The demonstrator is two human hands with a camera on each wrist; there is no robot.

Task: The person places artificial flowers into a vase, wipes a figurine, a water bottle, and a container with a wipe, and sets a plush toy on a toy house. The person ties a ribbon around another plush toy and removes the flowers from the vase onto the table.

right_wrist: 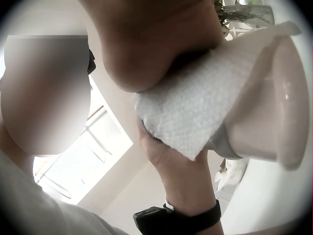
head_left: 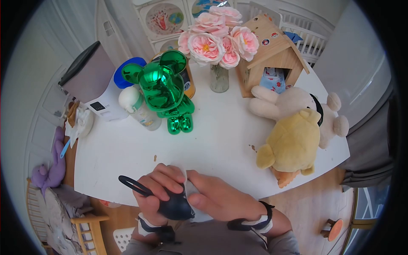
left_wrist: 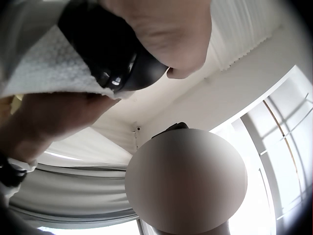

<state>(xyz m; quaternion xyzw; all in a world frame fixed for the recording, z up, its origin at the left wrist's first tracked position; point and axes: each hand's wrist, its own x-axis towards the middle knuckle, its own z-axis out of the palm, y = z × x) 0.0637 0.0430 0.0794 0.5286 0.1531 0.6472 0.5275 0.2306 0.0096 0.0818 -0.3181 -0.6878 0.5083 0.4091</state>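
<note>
In the head view my left hand (head_left: 155, 187) grips the black rounded top (head_left: 175, 207) of a tumbler-like cup, near the front edge of the table. A black carry loop (head_left: 132, 185) sticks out past its fingers. My right hand (head_left: 225, 195) holds a white textured paper towel (right_wrist: 188, 115) against the cup's side, with its thumb facing me. The right wrist view shows the cup's pale body (right_wrist: 257, 120), flaring to a wide rim. Seen from the left wrist, the towel lies along the edge of the black top. The right fingertips are largely hidden.
On the white table (head_left: 221, 144) stand a shiny green bear figure (head_left: 163, 89), a clear bottle (head_left: 142, 110), a grey-white appliance (head_left: 95, 80), pink flowers (head_left: 206, 46) in a vase and a wooden house (head_left: 259, 55). Plush toys (head_left: 295, 138) lie at the right edge.
</note>
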